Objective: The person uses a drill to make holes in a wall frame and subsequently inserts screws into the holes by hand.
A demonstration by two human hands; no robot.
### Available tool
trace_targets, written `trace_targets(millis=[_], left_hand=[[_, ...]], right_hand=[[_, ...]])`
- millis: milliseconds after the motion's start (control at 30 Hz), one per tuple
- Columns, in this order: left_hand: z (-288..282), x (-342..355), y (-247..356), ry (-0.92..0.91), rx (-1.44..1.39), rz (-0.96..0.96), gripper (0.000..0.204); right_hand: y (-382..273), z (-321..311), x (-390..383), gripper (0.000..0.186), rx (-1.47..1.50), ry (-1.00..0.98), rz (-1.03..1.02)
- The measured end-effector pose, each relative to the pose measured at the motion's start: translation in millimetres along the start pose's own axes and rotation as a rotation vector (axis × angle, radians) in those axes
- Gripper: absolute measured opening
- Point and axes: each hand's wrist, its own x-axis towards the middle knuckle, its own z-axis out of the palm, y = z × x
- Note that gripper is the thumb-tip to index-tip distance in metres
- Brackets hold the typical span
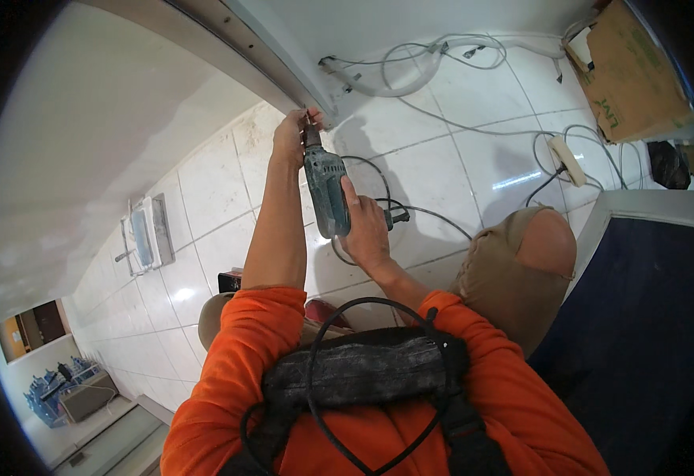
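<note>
Head view, clock positions taken from the power drill [327, 190]: the metal frame [255, 47] stands at 11 and closes off the space ahead, loose cable [450, 123] crosses the tiled floor [216, 182] toward 1–2, with a cardboard box [640, 75] at 2. The left arm reaches straight toward 12, its hand [289, 141] curled beside the chuck, grip undeterminable; the bent right arm brings its hand [368, 230] in from 5, fingers closed on the drill. The drill is above the floor by the frame's foot, long axis near 12–6, nose toward 12.
</note>
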Motion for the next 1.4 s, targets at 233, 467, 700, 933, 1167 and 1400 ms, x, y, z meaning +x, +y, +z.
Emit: trace_targets(millis=[233, 467, 700, 933, 1167, 1400], left_hand=[[1, 6, 3, -0.055, -0.034, 0.011, 0.033], [2, 5, 5, -0.083, -0.051, -0.011, 0.033], [-6, 17, 3, -0.006, 0.194, 0.121, 0.037], [-4, 21, -12, -0.012, 0.14, 0.016, 0.035], [-2, 22, -11, -0.036, 0.128, 0.042, 0.033], [0, 17, -5, -0.114, 0.058, 0.019, 0.03]], right_hand=[[1, 8, 7, 0.107, -0.053, -0.006, 0.047], [0, 12, 5, 0.113, -0.131, -0.033, 0.051], [-2, 18, 5, 0.11, -0.142, -0.071, 0.042], [-1, 11, 0, 0.108, -0.096, -0.058, 0.071], [-1, 3, 3, 0.108, -0.113, -0.059, 0.059], [0, 2, 4, 0.109, -0.111, -0.015, 0.041]])
